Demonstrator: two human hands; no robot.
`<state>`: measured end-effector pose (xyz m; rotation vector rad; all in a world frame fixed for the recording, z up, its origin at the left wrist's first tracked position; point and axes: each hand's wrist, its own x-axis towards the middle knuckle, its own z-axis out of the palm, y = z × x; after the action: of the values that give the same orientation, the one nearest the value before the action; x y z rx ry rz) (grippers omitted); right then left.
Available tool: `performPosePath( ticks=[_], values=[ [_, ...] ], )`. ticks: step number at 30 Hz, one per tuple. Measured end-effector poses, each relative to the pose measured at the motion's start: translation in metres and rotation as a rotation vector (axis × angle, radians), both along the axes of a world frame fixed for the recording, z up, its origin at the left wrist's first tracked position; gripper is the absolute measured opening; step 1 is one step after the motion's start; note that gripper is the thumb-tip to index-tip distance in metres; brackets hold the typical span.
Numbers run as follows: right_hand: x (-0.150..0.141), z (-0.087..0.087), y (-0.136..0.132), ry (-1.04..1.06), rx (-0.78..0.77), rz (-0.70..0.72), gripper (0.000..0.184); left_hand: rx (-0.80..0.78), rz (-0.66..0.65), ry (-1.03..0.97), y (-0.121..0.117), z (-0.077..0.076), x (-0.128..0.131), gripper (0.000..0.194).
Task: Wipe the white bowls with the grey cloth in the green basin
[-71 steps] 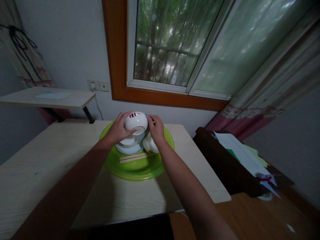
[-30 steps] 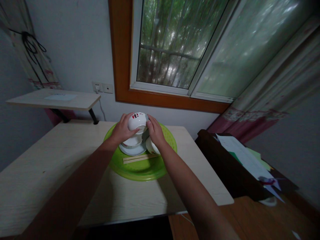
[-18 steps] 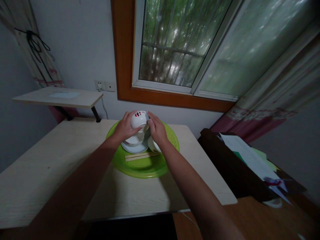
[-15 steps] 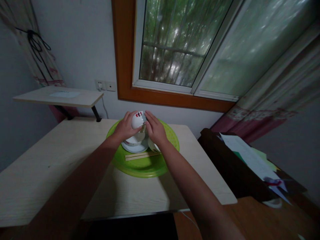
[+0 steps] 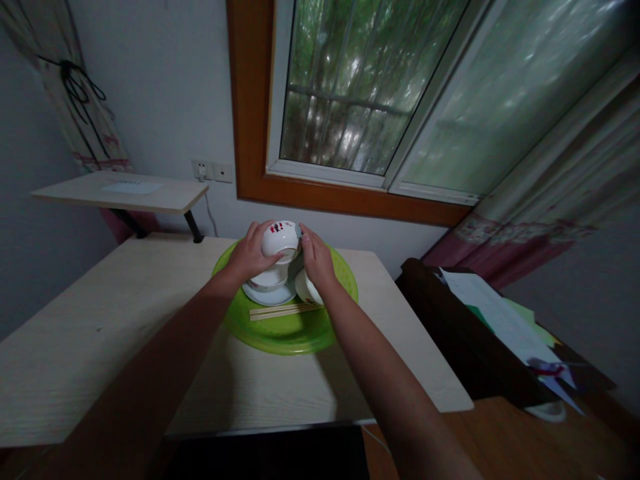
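A white bowl (image 5: 280, 240) with small red and black figures is held tilted above a green tray (image 5: 285, 341). My left hand (image 5: 249, 255) is closed round its left side, thumb below. My right hand (image 5: 319, 261) grips the right rim with thumb and fingers; a grey-blue patch shows there, and I cannot tell whether it is print or a cloth. Below, a second white bowl (image 5: 270, 279) sits on a white plate (image 5: 265, 298). Another white bowl (image 5: 306, 289) lies by my right wrist, partly hidden. Wooden chopsticks (image 5: 280, 311) lie across the tray's front.
The tray stands on a pale wooden table (image 5: 270, 393) against the wall under a window (image 5: 360, 100). A small raised shelf (image 5: 165, 195) with a paper on it stands at the back left. Papers (image 5: 495, 320) lie on a dark brown piece of furniture (image 5: 440, 327) at the right.
The held bowl has turned so more of its printed side and its base show. My right hand has shifted slightly right, uncovering more of the bowl below it.
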<state>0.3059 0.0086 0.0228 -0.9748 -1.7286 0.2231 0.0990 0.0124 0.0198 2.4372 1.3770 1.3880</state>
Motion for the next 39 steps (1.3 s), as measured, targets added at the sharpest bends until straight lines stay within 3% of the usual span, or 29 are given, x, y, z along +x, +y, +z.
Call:
performPosePath(
  ticks=[7, 19, 29, 39],
  values=[
    [-0.002, 0.000, -0.003, 0.046, -0.025, -0.005, 0.060, 0.042, -0.021, -0.138, 0.007, -0.002, -0.007, 0.076],
    [-0.010, 0.012, -0.017, -0.255, 0.232, 0.178, 0.042, 0.087, -0.009, -0.195, 0.017, -0.007, -0.011, 0.074],
    [-0.004, 0.005, -0.007, -0.125, 0.189, 0.028, 0.036, 0.107, 0.045, -0.327, 0.021, -0.007, -0.015, 0.076],
    [-0.001, 0.006, -0.008, -0.158, 0.184, 0.063, 0.037, 0.070, -0.038, -0.454, 0.034, -0.020, -0.019, 0.080]
  ],
)
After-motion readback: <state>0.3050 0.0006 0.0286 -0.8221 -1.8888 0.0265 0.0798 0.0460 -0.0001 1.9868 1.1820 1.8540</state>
